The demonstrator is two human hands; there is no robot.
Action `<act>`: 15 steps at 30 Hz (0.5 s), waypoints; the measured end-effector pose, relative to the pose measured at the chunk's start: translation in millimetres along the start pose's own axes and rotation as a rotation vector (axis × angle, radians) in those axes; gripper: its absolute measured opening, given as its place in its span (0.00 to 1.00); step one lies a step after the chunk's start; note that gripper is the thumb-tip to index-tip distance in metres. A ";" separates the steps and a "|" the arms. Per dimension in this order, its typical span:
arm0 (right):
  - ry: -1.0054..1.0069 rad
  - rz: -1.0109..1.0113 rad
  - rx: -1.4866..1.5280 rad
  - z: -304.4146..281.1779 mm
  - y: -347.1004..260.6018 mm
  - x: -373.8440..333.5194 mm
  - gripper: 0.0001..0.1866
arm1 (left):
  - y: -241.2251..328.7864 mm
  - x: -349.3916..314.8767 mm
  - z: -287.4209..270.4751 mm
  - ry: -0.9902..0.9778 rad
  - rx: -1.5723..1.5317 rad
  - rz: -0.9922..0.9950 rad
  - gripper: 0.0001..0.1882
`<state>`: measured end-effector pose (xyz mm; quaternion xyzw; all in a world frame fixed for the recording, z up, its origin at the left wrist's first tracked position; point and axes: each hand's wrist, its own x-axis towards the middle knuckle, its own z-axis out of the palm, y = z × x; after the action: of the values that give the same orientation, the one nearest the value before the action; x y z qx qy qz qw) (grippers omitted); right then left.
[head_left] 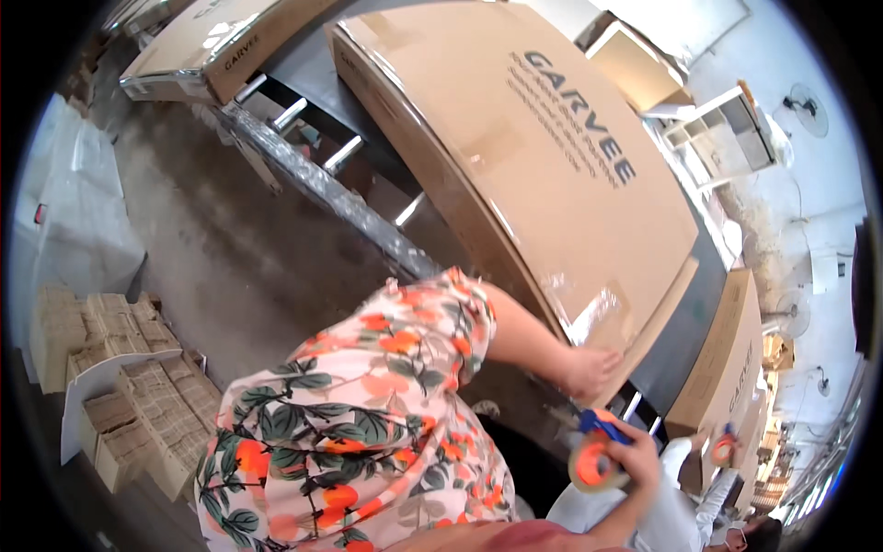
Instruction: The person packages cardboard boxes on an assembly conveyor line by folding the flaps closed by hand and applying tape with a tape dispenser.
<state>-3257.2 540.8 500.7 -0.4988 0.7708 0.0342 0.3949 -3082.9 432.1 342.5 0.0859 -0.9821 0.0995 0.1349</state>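
Note:
A large flat brown cardboard carton [515,156] with dark print lies on the rollers, and clear tape [593,317] shines near its near end. My left hand [593,371] rests with fingers laid flat on that end, beside a cardboard edge [658,327] that stands out from the carton. Just below it, my right hand [636,453] grips a blue tape dispenser [593,446] with a roll of tape on an orange hub. The dispenser's front is close to the carton's end. A loose floral sleeve [386,368] covers my left upper arm.
The roller conveyor [331,198] has a plastic-wrapped side rail. More cartons stand at the far left [221,55] and to the right [722,350]. A co-worker's hand holds another tape dispenser [724,448] at lower right. Cardboard pieces [152,405] are stacked on the floor at left.

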 end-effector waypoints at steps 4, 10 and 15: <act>0.162 -0.599 0.362 -48.0 -67.5 -11.5 0.38 | -18.6 -14.8 17.7 0.291 -0.033 0.096 0.32; 0.037 -0.451 1.300 14.0 -172.2 177.4 0.17 | -172.4 -252.2 -40.7 0.476 -0.005 -0.370 0.43; -0.002 -0.559 1.044 12.7 -216.6 251.3 0.15 | -276.6 -433.2 -56.4 0.457 0.278 -1.234 0.45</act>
<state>-3125.5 251.7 404.4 -0.4225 0.5246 -0.4545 0.5829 -2603.7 238.9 321.2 0.6247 -0.6779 0.1453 0.3593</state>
